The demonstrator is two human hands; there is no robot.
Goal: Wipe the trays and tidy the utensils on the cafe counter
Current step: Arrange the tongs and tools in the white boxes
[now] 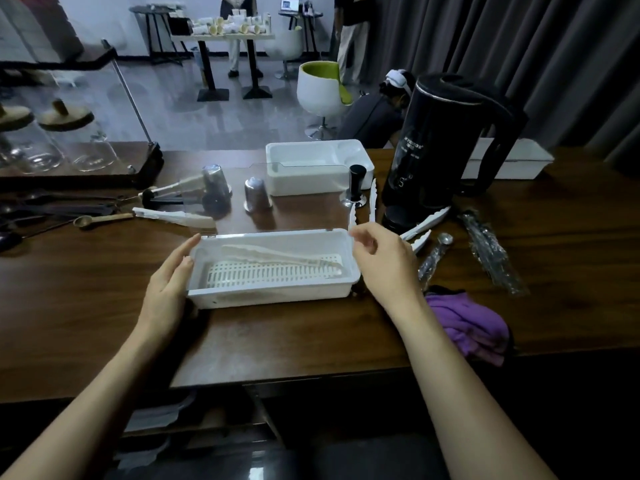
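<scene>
At frame centre the white tray [273, 292] is seen on the table [86, 289], clear lid [298, 199] raised, white tongs [277, 254] lying inside. The left hand [169, 285] is laid flat against its left end, fingers straight. The right hand [384, 258] is held relaxed, unclenched, at the right rim; contact cannot be made out. The purple cloth [474, 323], lower right, is partly hidden by the forearm. Print on the black kettle [446, 140] is illegible.

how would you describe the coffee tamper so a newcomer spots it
Find the tall black kettle on the wooden counter's right. Just left of its base, at the rear white tray's front corner, stands the tamper. Unlike the upturned metal cups left, it has a black handle on a shiny disc.
</scene>
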